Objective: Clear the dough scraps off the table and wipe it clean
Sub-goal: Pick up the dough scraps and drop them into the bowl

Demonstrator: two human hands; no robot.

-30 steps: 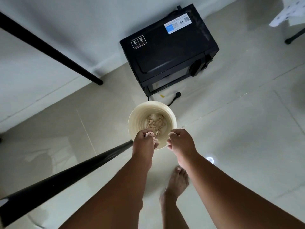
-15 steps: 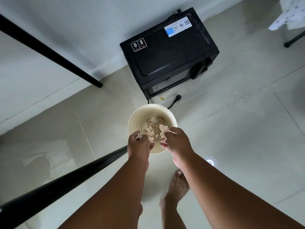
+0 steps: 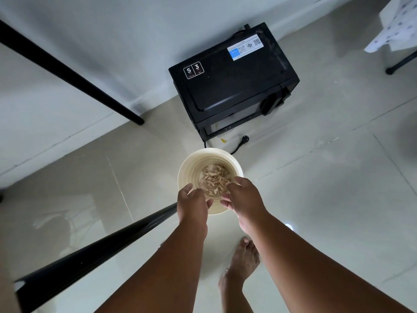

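Scraps (image 3: 214, 180) lie in the bin (image 3: 235, 164) just below your fingers, which hang loosely spread, holding nothing, on left hand (image 3: 191, 205) and right hand (image 3: 244, 201). Sticky bits clinging to them may fall onto the floor (image 3: 316, 199).

1. You see a black microwave (image 3: 234, 86) on the tiled floor (image 3: 316, 188), against the wall (image 3: 112, 41).
2. Its plug (image 3: 245, 139) lies loose just in front.
3. A spotted cloth (image 3: 397, 26) hangs at top right.
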